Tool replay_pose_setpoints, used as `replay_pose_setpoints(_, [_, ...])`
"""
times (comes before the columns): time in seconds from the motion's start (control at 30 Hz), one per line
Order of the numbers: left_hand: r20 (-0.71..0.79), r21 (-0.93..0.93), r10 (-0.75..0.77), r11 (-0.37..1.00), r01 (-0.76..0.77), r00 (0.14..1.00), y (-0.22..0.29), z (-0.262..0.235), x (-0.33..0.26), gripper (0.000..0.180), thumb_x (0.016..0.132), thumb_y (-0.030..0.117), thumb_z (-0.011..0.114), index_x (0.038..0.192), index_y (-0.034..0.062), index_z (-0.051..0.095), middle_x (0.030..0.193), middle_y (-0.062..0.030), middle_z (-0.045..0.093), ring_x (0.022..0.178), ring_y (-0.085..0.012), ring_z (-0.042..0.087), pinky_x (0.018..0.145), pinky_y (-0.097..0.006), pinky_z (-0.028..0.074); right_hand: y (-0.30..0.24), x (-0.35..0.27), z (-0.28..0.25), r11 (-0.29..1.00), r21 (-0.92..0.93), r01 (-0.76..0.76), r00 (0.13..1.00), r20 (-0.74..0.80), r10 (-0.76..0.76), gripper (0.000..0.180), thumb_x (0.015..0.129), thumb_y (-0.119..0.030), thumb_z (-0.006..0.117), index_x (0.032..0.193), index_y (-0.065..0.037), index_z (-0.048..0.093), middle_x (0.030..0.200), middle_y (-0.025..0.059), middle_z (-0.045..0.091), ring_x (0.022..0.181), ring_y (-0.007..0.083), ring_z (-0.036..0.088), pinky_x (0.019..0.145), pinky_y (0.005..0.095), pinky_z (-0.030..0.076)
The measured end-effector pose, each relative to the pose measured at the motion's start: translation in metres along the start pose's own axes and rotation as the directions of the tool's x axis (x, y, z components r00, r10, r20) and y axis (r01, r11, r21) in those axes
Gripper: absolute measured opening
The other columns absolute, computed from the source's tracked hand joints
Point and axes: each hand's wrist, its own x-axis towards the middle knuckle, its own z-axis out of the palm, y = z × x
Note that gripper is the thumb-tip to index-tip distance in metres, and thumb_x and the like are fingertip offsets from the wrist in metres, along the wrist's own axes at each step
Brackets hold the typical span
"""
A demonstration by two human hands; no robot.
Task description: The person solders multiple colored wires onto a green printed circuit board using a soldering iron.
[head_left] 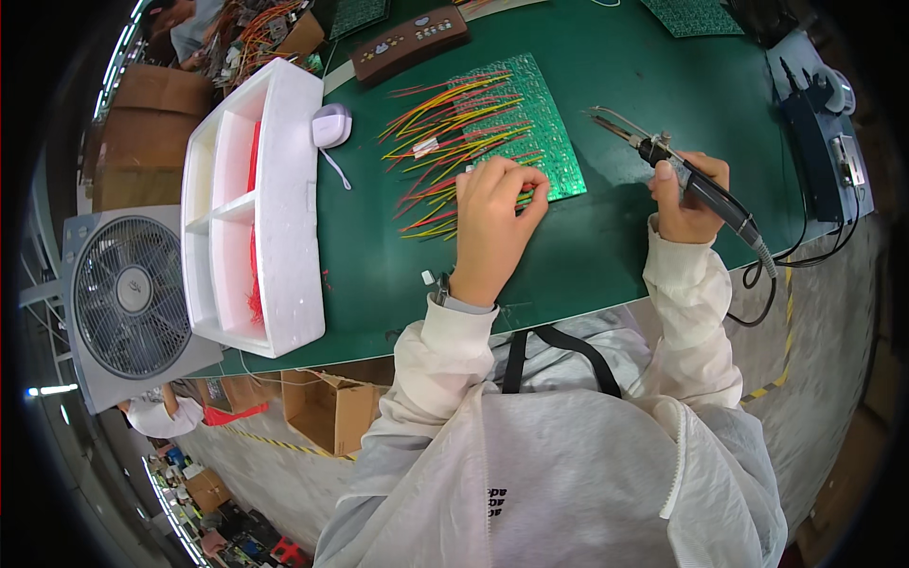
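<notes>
A green circuit board (540,128) lies on the green table mat (625,246), with several red, yellow and green wires (445,128) fanned out from its left side. My left hand (494,220) rests on the board's near edge, fingers curled over the wire ends; whether it pinches a wire is hidden. My right hand (689,194) grips a black soldering iron (696,185) to the right of the board, its metal tip (611,121) raised and pointing left, apart from the board.
A white foam tray (275,284) with red wires stands at the left, a small lilac device (331,125) beside it. A brown remote-like panel (409,43) lies at the back. A soldering station (819,142) sits at the right. A box fan (128,298) stands beyond the table's left edge.
</notes>
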Motion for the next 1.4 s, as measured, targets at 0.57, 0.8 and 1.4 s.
replay_pose_setpoints(0.57, [0.279,0.109,0.164,0.973,-0.201,0.946,0.009,-0.027,0.007,0.076,0.056,0.039,0.072,0.118,0.0073,0.042,0.112,-0.0085,0.05,0.106,-0.0229,0.046,0.095,-0.041,0.024,0.007,0.004,-0.001,0.998,0.058,0.008,1.0,-0.029,-0.007,0.023,0.071,-0.005,0.066,0.086,0.001,0.05,0.076,0.0071,0.055,0.064,0.0109,0.054,0.061,0.0216,0.045])
replay_pose_setpoints(0.8, [0.202,0.159,0.084,0.98,-0.117,0.976,0.02,-0.025,-0.007,0.081,0.053,0.04,0.074,0.119,0.0069,0.041,0.109,-0.0096,0.05,0.104,-0.0233,0.046,0.096,-0.043,0.022,0.005,0.003,0.003,0.997,0.072,-0.007,1.0,-0.027,0.009,0.024,0.072,-0.005,0.066,0.087,0.002,0.049,0.072,0.0081,0.055,0.058,0.0116,0.054,0.058,0.022,0.045])
replay_pose_setpoints(1.4, [0.138,0.631,-0.487,0.714,0.302,0.863,-0.131,-0.28,-0.04,0.022,0.076,0.006,0.056,0.097,0.0,0.053,0.094,-0.0156,0.057,0.086,-0.0292,0.055,0.075,-0.035,0.043,0.013,0.004,0.001,0.999,-0.021,0.031,0.999,0.009,-0.031,0.022,0.072,-0.006,0.066,0.086,0.002,0.051,0.071,0.007,0.055,0.056,0.0106,0.052,0.055,0.021,0.044])
